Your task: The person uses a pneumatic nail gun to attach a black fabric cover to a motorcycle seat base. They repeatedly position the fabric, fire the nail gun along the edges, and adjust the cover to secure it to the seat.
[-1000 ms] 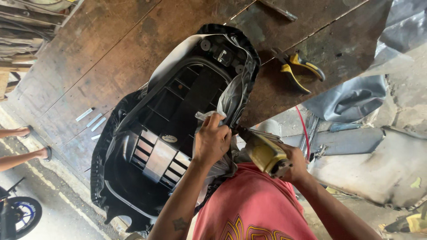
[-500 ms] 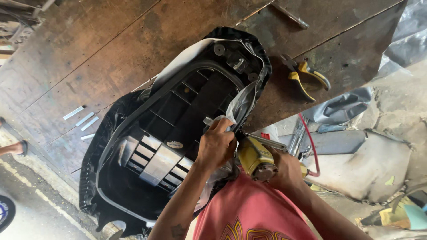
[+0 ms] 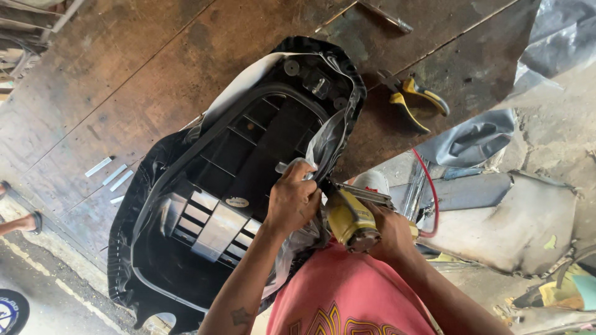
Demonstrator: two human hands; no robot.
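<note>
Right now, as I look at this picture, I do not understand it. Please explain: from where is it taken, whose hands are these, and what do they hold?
The picture comes from a camera worn on a person's head, looking down at that person's own two hands. On the wooden workbench lies a black motorcycle seat, turned upside down so its plastic underside shows. The left hand pinches the loose seat cover at the seat's edge. The right hand grips a yellow staple gun, its nose against that same edge; a red hose runs from it. Farther back on the bench lie yellow-handled pliers. On the left lie short metal strips.
</note>
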